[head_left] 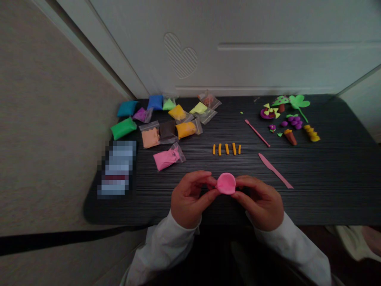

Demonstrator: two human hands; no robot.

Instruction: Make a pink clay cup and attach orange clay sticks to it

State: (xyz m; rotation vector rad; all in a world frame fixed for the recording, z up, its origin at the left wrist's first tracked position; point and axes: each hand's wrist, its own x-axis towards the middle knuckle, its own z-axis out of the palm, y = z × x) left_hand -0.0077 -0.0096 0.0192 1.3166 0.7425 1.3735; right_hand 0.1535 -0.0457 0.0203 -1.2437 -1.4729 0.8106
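Between my two hands, above the front part of the dark table (205,206), is a small cup-shaped piece of pink modelling clay (226,184). My left hand (190,198) pinches its left edge between thumb and fingers. On the opposite edge, the thumb and fingers of my right hand (262,202) pinch it too. Several short orange clay strips (226,149) lie in a row just beyond the cup. To the right rest a pink plastic clay knife (275,171) and a thin pink modelling tool (257,133).
Bags of coloured clay, such as an opened pink one (166,158) and a green one (123,128), spread over the table's left side. A blurred-out pale object (119,167) lies near the left edge. Finished clay pieces, including purple grapes (294,122), sit at the back right, before a white panel (253,67).
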